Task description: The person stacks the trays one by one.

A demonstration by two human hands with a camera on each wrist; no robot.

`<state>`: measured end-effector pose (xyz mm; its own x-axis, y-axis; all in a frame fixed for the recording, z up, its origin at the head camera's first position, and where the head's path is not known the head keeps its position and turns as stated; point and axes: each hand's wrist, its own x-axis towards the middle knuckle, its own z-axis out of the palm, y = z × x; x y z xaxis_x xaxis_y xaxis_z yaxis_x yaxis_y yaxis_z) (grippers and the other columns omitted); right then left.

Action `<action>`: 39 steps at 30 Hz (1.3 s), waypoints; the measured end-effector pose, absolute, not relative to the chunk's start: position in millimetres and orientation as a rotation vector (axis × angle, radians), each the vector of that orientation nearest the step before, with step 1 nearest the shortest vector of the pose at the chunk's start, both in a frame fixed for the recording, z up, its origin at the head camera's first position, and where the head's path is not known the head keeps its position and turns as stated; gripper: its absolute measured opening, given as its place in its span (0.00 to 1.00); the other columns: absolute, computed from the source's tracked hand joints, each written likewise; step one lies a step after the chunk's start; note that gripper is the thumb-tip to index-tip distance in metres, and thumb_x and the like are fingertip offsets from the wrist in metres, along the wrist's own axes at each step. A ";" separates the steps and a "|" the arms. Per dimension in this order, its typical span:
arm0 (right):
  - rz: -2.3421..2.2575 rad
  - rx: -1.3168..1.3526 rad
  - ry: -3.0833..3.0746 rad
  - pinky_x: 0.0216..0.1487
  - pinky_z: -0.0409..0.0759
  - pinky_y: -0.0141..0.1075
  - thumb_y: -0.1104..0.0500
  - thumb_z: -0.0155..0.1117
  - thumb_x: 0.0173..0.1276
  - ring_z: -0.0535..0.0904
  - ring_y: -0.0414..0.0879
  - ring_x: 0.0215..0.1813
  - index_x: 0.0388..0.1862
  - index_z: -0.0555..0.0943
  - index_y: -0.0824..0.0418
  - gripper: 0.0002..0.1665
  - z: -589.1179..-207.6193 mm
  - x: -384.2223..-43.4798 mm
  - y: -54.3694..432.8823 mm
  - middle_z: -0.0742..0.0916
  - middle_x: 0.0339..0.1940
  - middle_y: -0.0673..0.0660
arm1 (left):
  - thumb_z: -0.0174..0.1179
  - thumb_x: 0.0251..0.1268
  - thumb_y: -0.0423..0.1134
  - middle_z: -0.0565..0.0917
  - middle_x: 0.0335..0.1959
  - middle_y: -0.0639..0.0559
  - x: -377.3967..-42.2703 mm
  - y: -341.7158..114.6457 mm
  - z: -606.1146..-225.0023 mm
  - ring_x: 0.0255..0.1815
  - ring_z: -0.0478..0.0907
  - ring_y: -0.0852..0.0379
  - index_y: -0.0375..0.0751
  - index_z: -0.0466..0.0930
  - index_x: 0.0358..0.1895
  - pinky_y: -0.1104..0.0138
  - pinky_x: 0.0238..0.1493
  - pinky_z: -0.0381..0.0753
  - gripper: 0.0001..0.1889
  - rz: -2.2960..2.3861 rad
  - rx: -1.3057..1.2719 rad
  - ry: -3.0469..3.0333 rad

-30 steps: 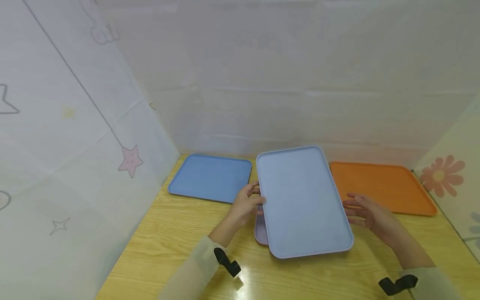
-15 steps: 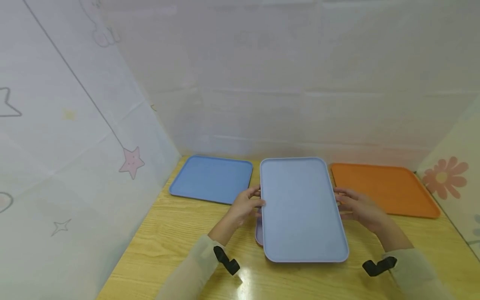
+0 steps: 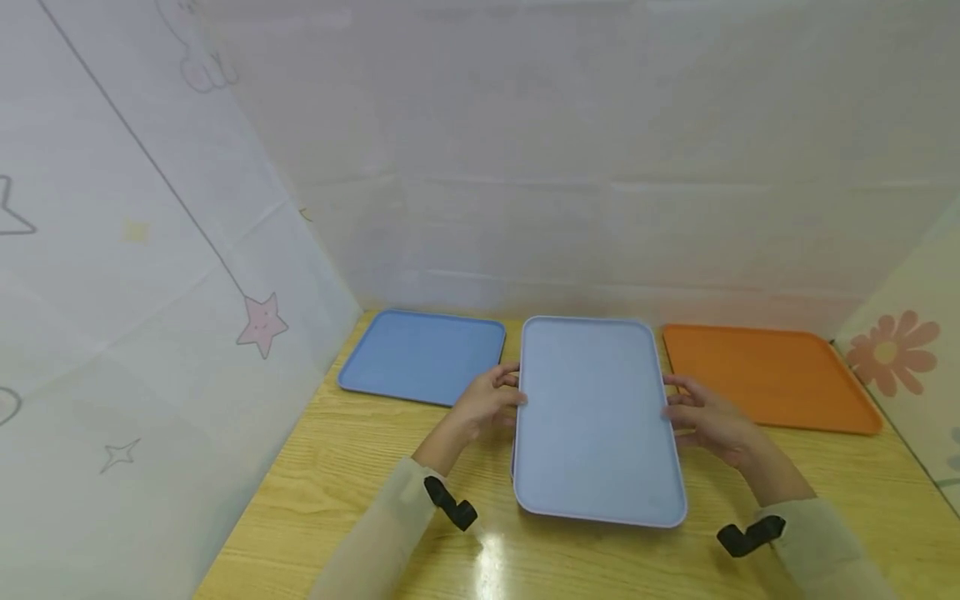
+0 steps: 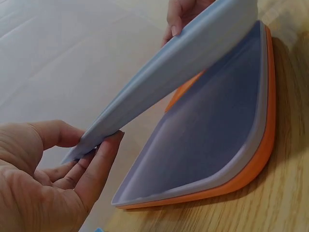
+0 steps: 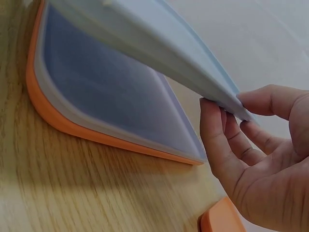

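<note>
Both hands hold a pale blue tray [image 3: 600,421] by its long sides, in the middle of the head view. My left hand [image 3: 483,404] pinches the left rim, thumb on top and fingertips underneath. On the opposite rim, my right hand [image 3: 712,425] has the same grip, clear in the right wrist view. Beneath the raised tray lies a lavender tray [image 4: 207,121], stacked on an orange tray [image 4: 263,159] that shows as a band round its edge. From the head, the pale tray covers nearly all of that stack. Its underside hangs tilted over the stack in both wrist views.
A blue tray [image 3: 423,357] lies on the wooden table [image 3: 300,500] at the back left. Another orange tray [image 3: 768,377] sits at the back right, close behind the right hand. White sheeting [image 3: 525,167] walls in the back and sides.
The pale blue tray has come down slightly at its far end, turned straighter and shifted left over the stack. My right hand has moved left and taken hold of its right rim.
</note>
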<state>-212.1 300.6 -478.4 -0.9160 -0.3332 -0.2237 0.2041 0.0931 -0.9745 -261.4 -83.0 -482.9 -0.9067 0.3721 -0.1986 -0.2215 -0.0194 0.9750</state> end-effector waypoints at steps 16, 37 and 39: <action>-1.858 -0.038 1.989 0.53 0.85 0.53 0.63 0.61 0.74 0.82 0.53 0.50 0.83 0.43 0.61 0.49 -485.8 -223.0 298.1 0.80 0.52 0.58 | 0.64 0.64 0.26 0.75 0.56 0.40 -285.2 -83.4 -486.7 0.43 0.81 0.51 0.46 0.60 0.78 0.56 0.36 0.88 0.40 1.838 0.149 1.923; -1.765 0.051 2.095 0.52 0.85 0.48 0.64 0.60 0.74 0.82 0.51 0.50 0.82 0.47 0.65 0.47 -502.8 -245.4 294.8 0.80 0.59 0.66 | 0.64 0.64 0.24 0.77 0.52 0.40 -307.4 -74.3 -498.7 0.42 0.81 0.49 0.43 0.61 0.78 0.56 0.36 0.89 0.39 1.765 0.111 1.958; -1.749 0.065 2.103 0.52 0.85 0.47 0.64 0.60 0.74 0.82 0.50 0.50 0.82 0.48 0.66 0.46 -503.7 -246.4 293.5 0.80 0.60 0.67 | 0.64 0.64 0.24 0.77 0.52 0.40 -308.2 -74.4 -499.5 0.42 0.81 0.50 0.42 0.61 0.78 0.56 0.36 0.89 0.39 1.750 0.112 1.970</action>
